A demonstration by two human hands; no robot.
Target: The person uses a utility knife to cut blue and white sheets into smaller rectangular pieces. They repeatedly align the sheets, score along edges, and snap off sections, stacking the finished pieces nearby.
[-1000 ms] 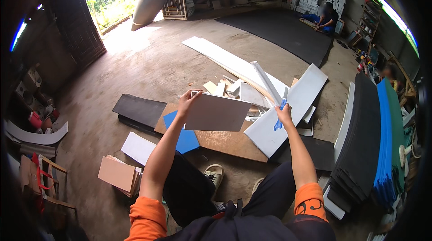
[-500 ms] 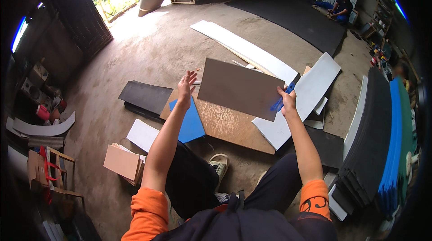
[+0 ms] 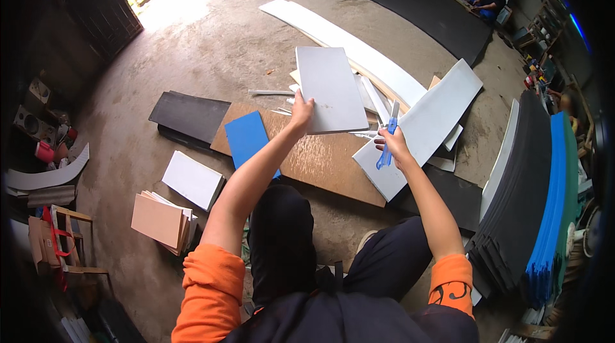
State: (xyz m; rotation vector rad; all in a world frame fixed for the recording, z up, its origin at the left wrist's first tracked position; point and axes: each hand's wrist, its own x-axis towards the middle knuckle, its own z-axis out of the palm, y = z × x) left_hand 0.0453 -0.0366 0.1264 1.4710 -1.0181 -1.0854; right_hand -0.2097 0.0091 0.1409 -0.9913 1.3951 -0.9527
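head view: grey panel (image 3: 331, 89) (left-held); blue knife (image 3: 387, 148) right

The left hand (image 3: 301, 112) grips the near corner of a grey rectangular panel (image 3: 331, 88), lifted above a brown board (image 3: 320, 160) on the concrete floor (image 3: 211, 41). The right hand (image 3: 392, 145) holds a blue utility knife (image 3: 388, 141) — blade pointing away — over a white sheet (image 3: 426, 128). A blue panel (image 3: 248, 138) lies just left of the forearm.
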